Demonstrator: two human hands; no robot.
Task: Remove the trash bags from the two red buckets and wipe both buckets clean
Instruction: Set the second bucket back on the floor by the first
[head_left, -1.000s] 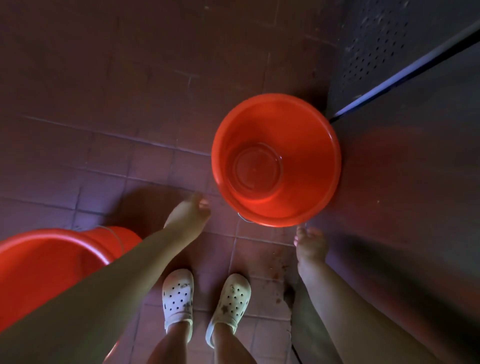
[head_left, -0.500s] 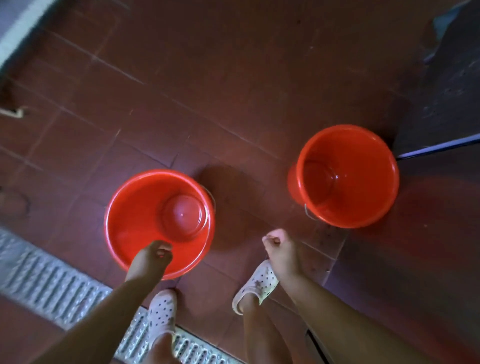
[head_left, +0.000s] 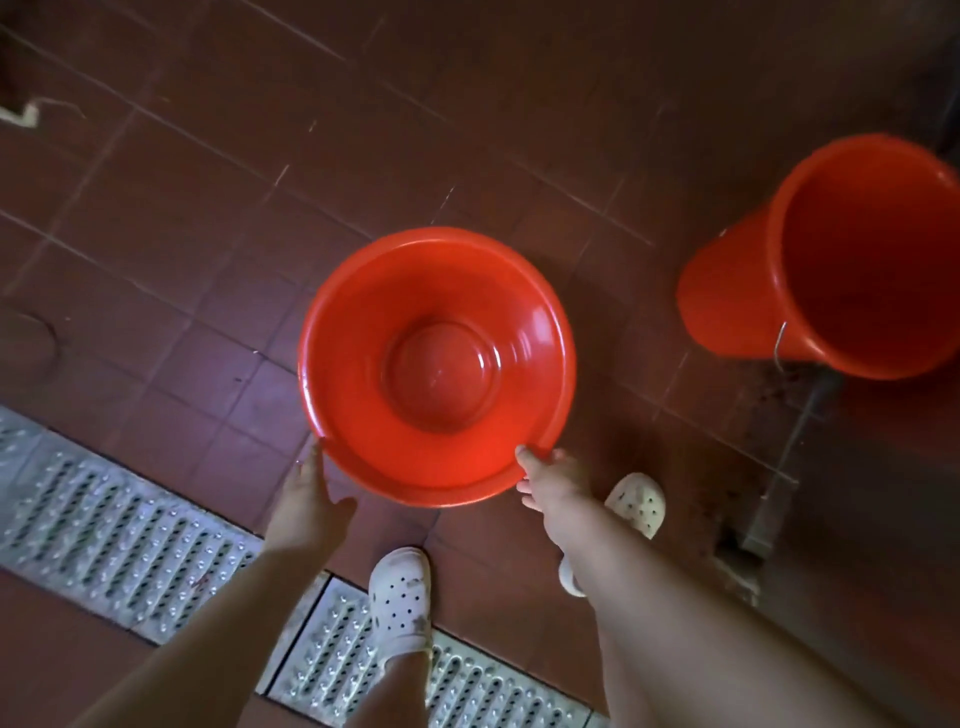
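Observation:
Two red buckets stand on the brown tiled floor, and neither shows a bag inside. The nearer bucket is in the middle, seen from straight above. My left hand lies against its outer wall at the lower left, fingers straight and thumb spread. My right hand grips its rim at the lower right, thumb over the edge and fingers beneath. The second bucket stands apart at the right edge, with a wire handle hanging at its side.
A metal drain grate runs across the floor at the lower left, under my feet in white clogs. A round floor cover sits at the left edge. A dark wall base rises at the right.
The view has swung left, from the right bucket to the nearer one. My right hand moved from beside my foot onto that bucket's rim. My left hand shifted to its outer wall.

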